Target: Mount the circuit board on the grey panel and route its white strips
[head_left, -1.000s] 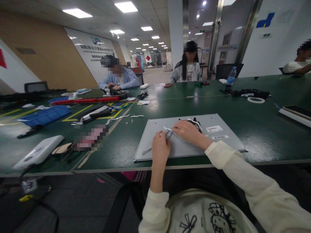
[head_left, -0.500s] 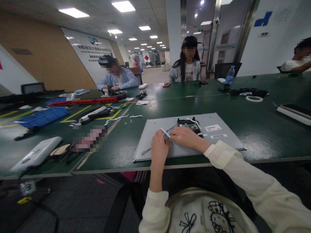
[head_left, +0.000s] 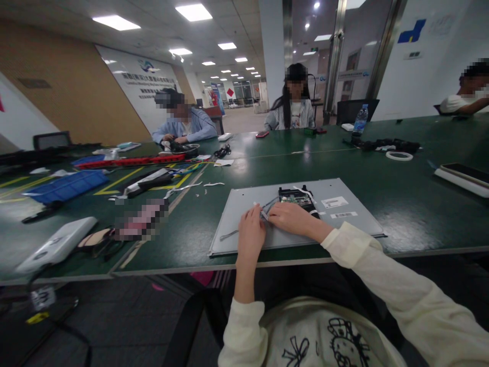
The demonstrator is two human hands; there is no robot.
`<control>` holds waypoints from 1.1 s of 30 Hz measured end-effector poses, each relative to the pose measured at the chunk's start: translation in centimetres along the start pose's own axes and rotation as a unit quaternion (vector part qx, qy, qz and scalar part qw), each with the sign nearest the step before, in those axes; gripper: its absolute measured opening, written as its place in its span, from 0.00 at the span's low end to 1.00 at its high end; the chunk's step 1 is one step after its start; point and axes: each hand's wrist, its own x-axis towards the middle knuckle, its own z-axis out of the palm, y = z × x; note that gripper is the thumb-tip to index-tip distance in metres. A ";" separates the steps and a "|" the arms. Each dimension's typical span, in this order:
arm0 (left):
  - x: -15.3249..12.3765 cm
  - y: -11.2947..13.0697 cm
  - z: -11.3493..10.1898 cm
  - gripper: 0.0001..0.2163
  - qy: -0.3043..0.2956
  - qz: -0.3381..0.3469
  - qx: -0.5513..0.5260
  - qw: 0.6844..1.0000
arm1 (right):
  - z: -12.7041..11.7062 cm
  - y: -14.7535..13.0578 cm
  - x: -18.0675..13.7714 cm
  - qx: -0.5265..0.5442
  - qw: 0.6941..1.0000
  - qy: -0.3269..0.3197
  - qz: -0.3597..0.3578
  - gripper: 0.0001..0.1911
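A flat grey metal panel (head_left: 328, 229), like the back of a display, lies in front of me on the green table. Near its middle sits a black-framed circuit board (head_left: 294, 196), partly covered by my right hand. A grey cable (head_left: 229, 235) runs across the panel and passes between my hands. My left hand (head_left: 251, 229) is closed, pinching the cable together with a small white tape strip (head_left: 264, 214). My right hand (head_left: 290, 218) pinches the other side of that strip, close to the board. The fingertips partly hide the strip and cable.
To the left lie a white power bank-like box (head_left: 61, 244), a blue tray (head_left: 69, 184) and a red strip-shaped thing (head_left: 133, 160). A tape roll (head_left: 399, 156), a water bottle (head_left: 360, 120) and a phone (head_left: 468, 173) are on the right. Two people (head_left: 185, 120) sit across; another is far right.
The white tape strip stuck up between my fingers before; now it sits lower, against the cable. My fingertips have shifted slightly, and both hands stay at the same spot.
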 end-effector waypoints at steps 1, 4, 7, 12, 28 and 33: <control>0.0 0.1 -0.1 0.18 -0.008 -0.004 0.006 1.000 | 0.1 0.0 0.0 0.011 1.000 0.000 -0.001 0.06; -0.1 0.4 -0.4 0.15 -0.033 -0.029 0.024 0.999 | 0.5 0.1 0.0 0.045 0.999 0.002 -0.005 0.08; -0.1 0.9 -0.7 0.12 -0.046 -0.042 0.038 0.997 | 0.7 -0.1 -0.1 0.073 0.997 -0.003 -0.002 0.09; 0.4 1.4 -1.0 0.09 -0.058 -0.058 0.052 0.995 | -0.4 -0.5 -0.7 0.145 0.989 -0.022 0.009 0.12; 2.0 0.2 -0.6 0.11 -0.106 -0.081 0.018 0.991 | -2.1 -4.6 -4.2 0.214 0.964 -0.083 0.132 0.39; 1.4 0.2 0.0 0.15 -0.051 -0.065 0.026 0.996 | -2.6 -4.9 -4.6 0.230 0.957 -0.065 0.163 0.32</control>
